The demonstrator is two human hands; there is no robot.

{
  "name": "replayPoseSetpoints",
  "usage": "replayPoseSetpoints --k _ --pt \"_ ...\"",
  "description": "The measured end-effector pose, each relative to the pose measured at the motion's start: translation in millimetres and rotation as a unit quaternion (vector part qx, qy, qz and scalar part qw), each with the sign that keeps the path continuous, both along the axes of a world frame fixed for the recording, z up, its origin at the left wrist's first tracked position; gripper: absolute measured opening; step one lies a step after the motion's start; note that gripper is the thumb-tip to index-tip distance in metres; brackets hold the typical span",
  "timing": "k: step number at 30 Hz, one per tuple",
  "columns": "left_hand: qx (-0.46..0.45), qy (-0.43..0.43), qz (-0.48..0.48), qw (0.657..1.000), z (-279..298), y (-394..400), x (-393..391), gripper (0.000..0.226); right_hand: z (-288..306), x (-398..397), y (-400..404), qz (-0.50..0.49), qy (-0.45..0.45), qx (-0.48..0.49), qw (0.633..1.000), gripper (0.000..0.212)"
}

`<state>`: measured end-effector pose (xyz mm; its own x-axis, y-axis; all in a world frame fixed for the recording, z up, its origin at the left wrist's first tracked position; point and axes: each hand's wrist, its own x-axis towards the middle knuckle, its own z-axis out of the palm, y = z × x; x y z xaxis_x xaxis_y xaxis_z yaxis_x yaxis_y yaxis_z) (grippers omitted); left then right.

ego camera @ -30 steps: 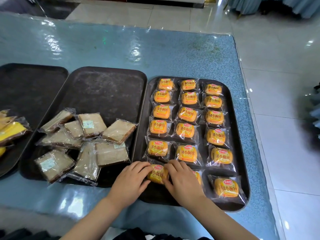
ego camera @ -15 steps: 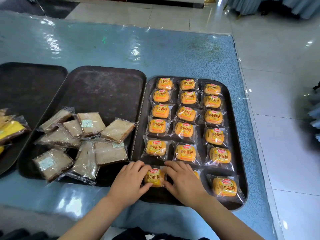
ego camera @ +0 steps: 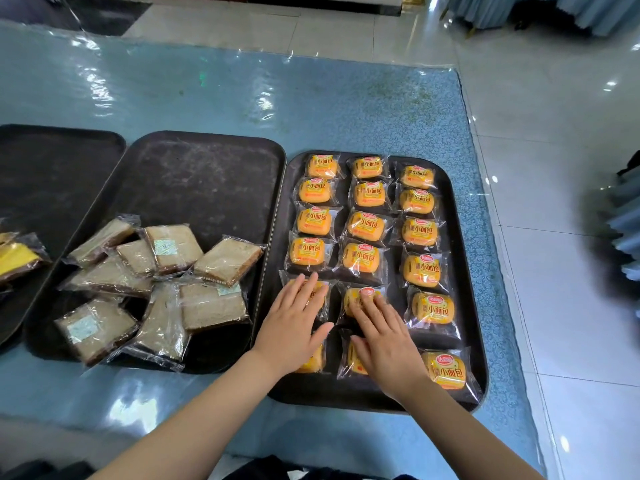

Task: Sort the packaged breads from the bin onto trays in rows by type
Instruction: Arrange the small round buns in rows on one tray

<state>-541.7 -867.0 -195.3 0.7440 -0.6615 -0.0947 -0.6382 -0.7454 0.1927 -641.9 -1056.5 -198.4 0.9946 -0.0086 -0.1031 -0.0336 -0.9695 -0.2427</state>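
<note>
A: Left hand (ego camera: 294,322) lies flat, fingers straight, pressing down on a bun (ego camera: 320,292) in the near-left of the right tray (ego camera: 460,237). Nothing is gripped. Right hand (ego camera: 384,336) is the same, flat with fingers spread, fingertips on the next bun (ego camera: 360,296) in the middle column and palm over another pack below it.

B: So both are pushing, not holding?

A: That is my reading. They look to be squaring the near rows.

B: What is the risk?

A: The wrappers are slick film on a smooth tray. Push too far and a bun likely slides into the one behind, knocking the straight rows crooked. The palms also hide two packs, so those could shift unseen. Heavy pressure may squash soft bread.

B: And beyond the hands?

A: Three columns of buns fill that tray to the far end. A near-right bun (ego camera: 446,370) sits close to the rim and could ride up on it. The middle tray (ego camera: 207,174) holds brown slices (ego camera: 173,247) in a loose heap, unsorted. The left tray (ego camera: 52,168) shows a yellow pack (ego camera: 17,258) at its edge. No bin is in view.
</note>
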Motion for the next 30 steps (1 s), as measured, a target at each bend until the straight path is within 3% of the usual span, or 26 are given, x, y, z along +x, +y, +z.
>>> replayPoseSetpoints --k 30 --pt "-0.006 -0.015 -0.014 1.000 1.0 6.6 -2.0 0.061 11.1 8.8 8.2 -0.017 0.001 -0.031 0.999 0.055"
